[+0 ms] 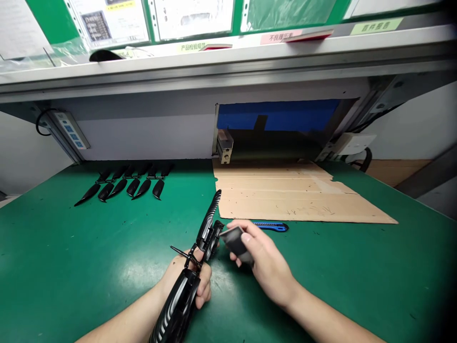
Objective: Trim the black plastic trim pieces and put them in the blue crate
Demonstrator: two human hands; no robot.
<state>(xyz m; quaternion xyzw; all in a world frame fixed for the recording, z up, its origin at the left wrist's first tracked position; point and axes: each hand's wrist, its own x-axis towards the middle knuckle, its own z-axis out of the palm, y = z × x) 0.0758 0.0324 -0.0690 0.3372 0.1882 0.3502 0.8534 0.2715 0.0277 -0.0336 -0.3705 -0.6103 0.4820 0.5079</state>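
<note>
My left hand is closed around a black folding propeller with glossy, ribbed blades. One blade points up and away, another comes down toward me, and a thin black rod sticks out to the left of its hub. My right hand pinches a dark grey flat pad between thumb and fingers. The pad's upper left corner is close to a short black part beside the upper blade; I cannot tell whether they touch. Just beyond my right fingers lies a blue utility knife, its left end hidden by the hand.
Several black propellers lie in a row at the back left of the green table. A flat cardboard sheet covers the back right. Above runs a metal-edged shelf. A power strip hangs on the left post.
</note>
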